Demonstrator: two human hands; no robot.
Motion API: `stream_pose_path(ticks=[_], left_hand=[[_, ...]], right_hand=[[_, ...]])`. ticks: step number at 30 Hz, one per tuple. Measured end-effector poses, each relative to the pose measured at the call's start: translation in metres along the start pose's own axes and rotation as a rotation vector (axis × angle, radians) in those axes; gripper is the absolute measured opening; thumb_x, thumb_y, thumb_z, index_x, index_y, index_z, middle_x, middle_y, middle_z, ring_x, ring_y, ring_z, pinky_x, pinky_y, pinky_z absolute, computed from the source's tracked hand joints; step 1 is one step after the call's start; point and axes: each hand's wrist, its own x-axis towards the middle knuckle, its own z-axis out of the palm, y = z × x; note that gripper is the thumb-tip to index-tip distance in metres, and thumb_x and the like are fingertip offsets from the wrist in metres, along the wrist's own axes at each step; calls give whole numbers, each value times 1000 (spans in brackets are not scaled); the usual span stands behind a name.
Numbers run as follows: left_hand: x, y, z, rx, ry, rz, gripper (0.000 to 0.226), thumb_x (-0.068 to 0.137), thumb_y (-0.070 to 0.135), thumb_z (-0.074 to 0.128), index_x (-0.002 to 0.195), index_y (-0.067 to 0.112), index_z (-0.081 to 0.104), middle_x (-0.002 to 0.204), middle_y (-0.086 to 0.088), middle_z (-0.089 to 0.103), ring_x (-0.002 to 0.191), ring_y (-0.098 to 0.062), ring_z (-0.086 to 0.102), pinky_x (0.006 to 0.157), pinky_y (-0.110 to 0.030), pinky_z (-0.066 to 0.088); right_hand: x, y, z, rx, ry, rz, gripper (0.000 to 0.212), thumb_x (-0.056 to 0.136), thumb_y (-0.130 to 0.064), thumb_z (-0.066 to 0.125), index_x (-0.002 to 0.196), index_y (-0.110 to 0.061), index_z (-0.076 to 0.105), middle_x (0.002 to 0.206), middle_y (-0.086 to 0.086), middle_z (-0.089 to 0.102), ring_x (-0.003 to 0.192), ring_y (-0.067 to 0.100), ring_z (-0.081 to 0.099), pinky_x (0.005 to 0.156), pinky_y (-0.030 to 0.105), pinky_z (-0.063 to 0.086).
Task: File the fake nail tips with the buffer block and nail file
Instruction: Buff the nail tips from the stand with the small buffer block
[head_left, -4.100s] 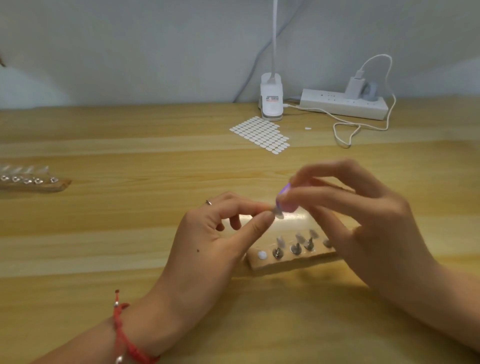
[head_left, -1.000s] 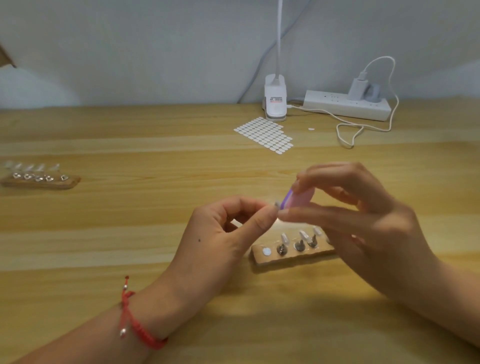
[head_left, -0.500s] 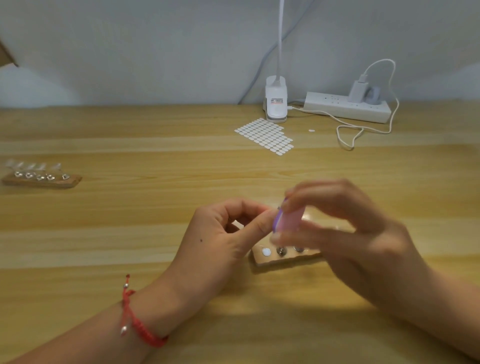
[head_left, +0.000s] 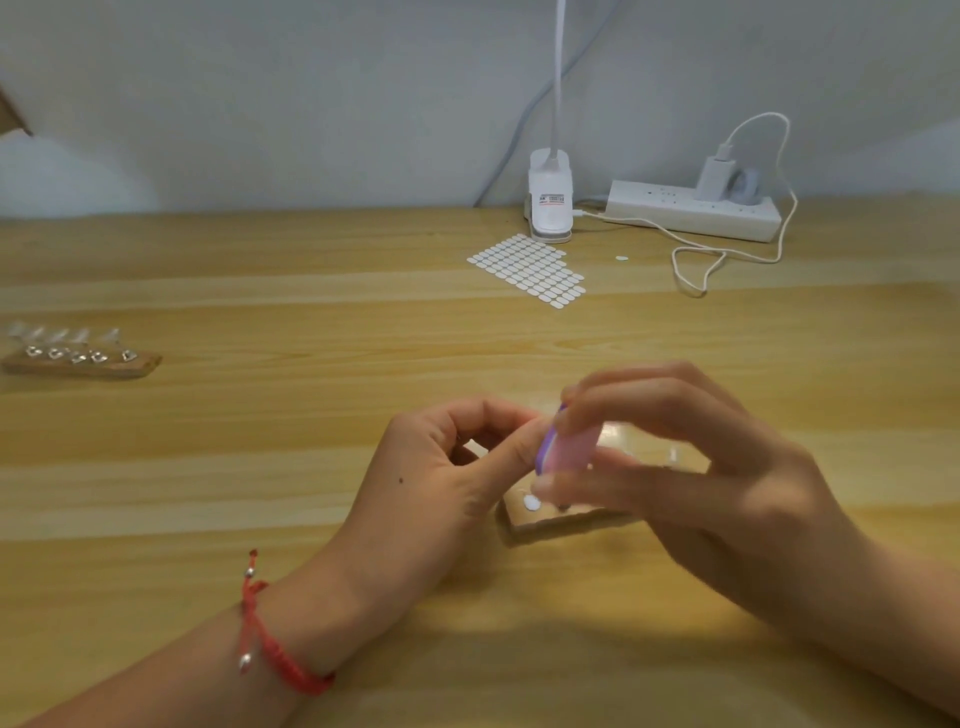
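Right hand (head_left: 701, 483), fingers arched, pinches the buffer block (head_left: 569, 449) against the curled left hand (head_left: 441, 478) (its hold is hidden).

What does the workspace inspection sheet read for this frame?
Surface: pale wooden table.
Job's things: pink-and-purple buffer block held over a wooden nail-tip holder; second wooden holder with clear tips far left.
Clutter: white sheet of oval stickers.
Hands: right hand grips the block; left hand pinches at its edge, contents hidden.
Cables: white charger cable looped beside white power strip.
Surroundings: white clip lamp, grey wall.
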Motion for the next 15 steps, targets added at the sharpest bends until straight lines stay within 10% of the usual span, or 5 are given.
stream_pose_path(ticks=[11, 15], left_hand=[[0, 1, -1, -26, 29, -25, 28, 65, 53, 75, 78, 29, 76, 80, -12, 71, 69, -18, 51, 64, -24, 42], [1, 6, -1, -13, 58, -15, 18, 66, 51, 71, 66, 33, 73, 55, 15, 60, 54, 5, 46, 53, -3, 35]], right_hand=[[0, -1, 4, -8, 10, 16, 28, 100, -6, 51, 105, -17, 75, 110, 6, 63, 109, 27, 60, 93, 36, 50], [2, 9, -2, -2, 81, 124, 27, 92, -3, 55, 110, -19, 67, 110, 11, 60, 108, 28, 61, 98, 34, 51]])
